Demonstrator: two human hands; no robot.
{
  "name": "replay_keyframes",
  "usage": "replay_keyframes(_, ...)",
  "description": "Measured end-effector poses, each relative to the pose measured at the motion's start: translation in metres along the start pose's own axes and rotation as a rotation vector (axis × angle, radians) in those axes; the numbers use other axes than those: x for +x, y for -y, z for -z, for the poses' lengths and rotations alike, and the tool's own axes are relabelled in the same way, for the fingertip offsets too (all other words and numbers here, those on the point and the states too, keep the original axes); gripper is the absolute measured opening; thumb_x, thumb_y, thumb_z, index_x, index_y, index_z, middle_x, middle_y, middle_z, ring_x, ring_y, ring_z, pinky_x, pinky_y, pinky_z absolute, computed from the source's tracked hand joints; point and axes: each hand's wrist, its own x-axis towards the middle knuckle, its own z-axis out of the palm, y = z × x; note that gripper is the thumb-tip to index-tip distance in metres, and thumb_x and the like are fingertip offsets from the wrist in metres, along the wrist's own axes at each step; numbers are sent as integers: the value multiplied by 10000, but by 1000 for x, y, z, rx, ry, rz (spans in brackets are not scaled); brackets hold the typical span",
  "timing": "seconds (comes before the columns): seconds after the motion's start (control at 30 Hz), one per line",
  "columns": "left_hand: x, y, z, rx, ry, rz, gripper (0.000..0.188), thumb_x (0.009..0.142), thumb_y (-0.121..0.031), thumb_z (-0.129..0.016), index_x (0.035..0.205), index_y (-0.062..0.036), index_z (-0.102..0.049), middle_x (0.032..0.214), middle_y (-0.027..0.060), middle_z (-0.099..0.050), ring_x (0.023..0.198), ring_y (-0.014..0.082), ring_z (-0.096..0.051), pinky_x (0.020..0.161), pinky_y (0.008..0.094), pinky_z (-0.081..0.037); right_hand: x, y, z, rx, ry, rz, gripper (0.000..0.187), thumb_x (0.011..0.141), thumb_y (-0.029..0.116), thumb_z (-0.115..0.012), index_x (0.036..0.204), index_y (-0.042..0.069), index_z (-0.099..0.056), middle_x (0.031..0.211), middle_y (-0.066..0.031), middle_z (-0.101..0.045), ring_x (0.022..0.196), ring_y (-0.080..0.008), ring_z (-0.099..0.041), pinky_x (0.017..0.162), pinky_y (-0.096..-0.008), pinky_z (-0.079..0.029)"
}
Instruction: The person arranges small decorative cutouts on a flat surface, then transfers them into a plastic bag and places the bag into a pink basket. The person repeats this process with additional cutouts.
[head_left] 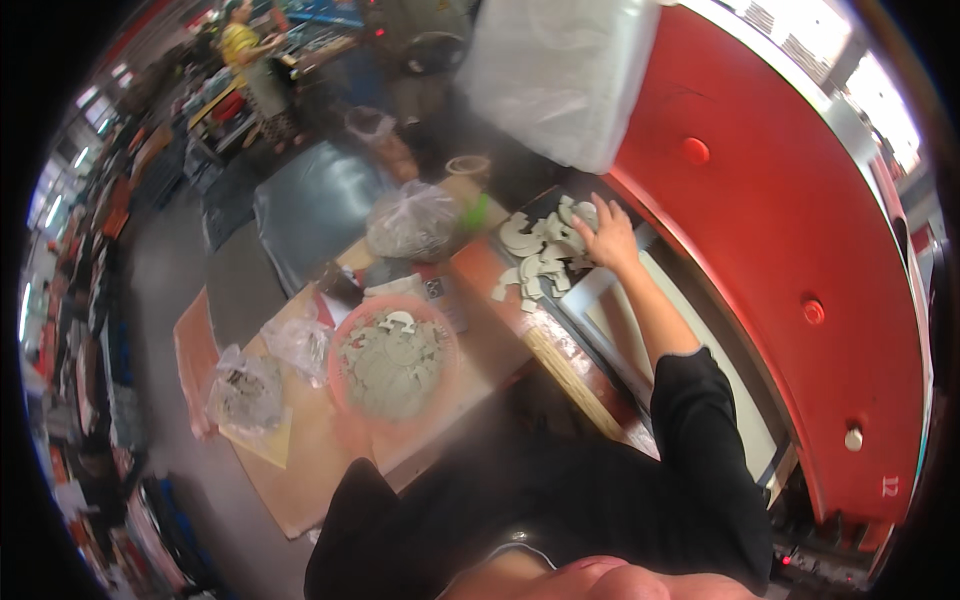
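My right hand (609, 238) reaches out to a loose pile of pale grey, curved flat pieces (540, 252) on the bed of a red machine (745, 250). Its fingers are spread, and the fingertips rest at the pile's right edge. My left hand does not show; only the black left sleeve (350, 500) is visible. Left of the pile, a pink plastic basket (449, 345) stands on a board-topped table (300, 490), filled with many similar pale pieces (392, 365).
Clear plastic bags (412, 220) with contents stand behind the basket and more bags (245, 390) to its left. A large translucent plastic sheet (560, 80) hangs over the far end of the machine. In the background stands a person in yellow (243, 50).
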Motion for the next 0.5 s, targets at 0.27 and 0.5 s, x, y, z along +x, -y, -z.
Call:
replay_keyframes(0.27, 30, 48, -2, -675, 482, 258, 488, 816, 61, -439, 1302, 19, -428, 1184, 197, -569, 1037, 360, -605, 877, 528, -535, 22, 31, -37, -69, 253, -248, 791, 685, 751, -572, 1350, 326, -507, 1408, -107, -465, 1295, -375, -401, 1042, -557, -302)
replay_keyframes(0.5, -25, -36, -55, -730, 563, 196, 482, 771, 92, -431, 1251, 43, -445, 1111, 196, -592, 874, 356, -639, 735, 471, -574, 0, 71, -47, -51, 243, -127, 766, 671, 720, -618, 1321, 322, -541, 1421, -115, -448, 1325, -359, -371, 1046, -597, -285)
